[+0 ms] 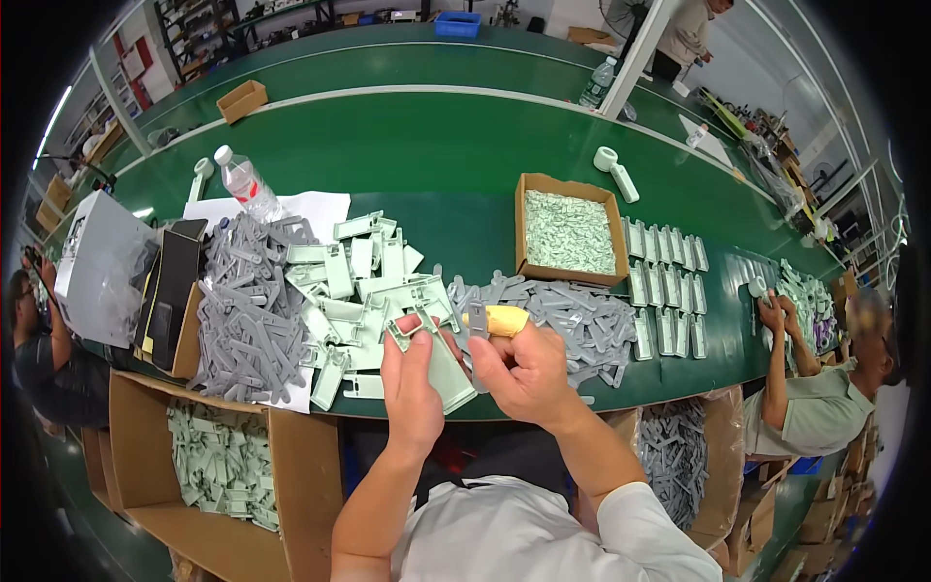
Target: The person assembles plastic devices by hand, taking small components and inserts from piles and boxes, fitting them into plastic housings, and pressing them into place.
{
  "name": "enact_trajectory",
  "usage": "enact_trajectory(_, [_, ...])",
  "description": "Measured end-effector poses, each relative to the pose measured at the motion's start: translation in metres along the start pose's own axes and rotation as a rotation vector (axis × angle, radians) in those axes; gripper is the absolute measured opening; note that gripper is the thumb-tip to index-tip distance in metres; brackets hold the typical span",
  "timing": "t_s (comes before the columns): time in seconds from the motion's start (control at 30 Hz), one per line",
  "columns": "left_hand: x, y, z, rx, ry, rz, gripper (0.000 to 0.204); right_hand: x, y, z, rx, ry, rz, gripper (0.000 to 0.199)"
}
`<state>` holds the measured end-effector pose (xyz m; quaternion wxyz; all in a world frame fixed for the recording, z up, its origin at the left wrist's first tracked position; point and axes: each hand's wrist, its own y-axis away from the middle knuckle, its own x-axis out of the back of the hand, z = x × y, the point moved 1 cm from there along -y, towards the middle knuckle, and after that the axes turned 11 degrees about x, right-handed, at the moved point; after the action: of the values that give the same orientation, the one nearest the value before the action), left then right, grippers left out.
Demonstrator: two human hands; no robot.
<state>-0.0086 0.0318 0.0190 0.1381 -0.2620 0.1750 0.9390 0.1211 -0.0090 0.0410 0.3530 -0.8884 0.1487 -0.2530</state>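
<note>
My left hand [415, 383] is closed around a pale green plastic housing [450, 376], a long shell held tilted over the table's near edge. Just to its right, my right hand [529, 376] pinches a small grey plastic strip [477, 320] upright between thumb and index finger. A yellow cover [508, 320] wraps that index finger. The strip and the housing are close together; whether they touch, I cannot tell. Beyond my left hand lies a heap of similar pale green housings [364, 257]. Grey strips [592, 325] are piled behind my right hand.
Another grey heap [254, 310] lies left, beside a plastic bottle [247, 184]. A cardboard box [567, 274] of small pale pieces stands beyond, near rows of pale green parts [669, 286]. Large cartons [305, 490] flank me below the table. A co-worker [824, 407] sits at right.
</note>
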Motion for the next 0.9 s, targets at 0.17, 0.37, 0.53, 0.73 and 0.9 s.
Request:
enact_trajectory(0.17, [0.014, 0.005, -0.001, -0.051, -0.070, -0.018, 0.026, -0.009, 0.000, -0.005, 0.093, 0.123, -0.008, 0.022])
enact_trajectory(0.37, [0.012, 0.010, 0.002, -0.152, -0.191, 0.018, 0.025, -0.014, -0.001, -0.006, 0.084, 0.143, -0.027, 0.022])
enact_trajectory(0.53, [0.010, 0.011, 0.005, -0.217, -0.320, 0.028, 0.022, -0.020, 0.000, -0.004, 0.136, 0.156, -0.057, 0.021])
enact_trajectory(0.73, [0.012, 0.013, 0.000, -0.245, -0.336, -0.011, 0.019, -0.020, 0.000, -0.006, 0.259, 0.184, -0.079, 0.019])
enact_trajectory(0.9, [0.012, 0.013, -0.001, -0.279, -0.427, -0.007, 0.016, -0.021, 0.004, 0.001, 0.304, 0.151, -0.055, 0.017])
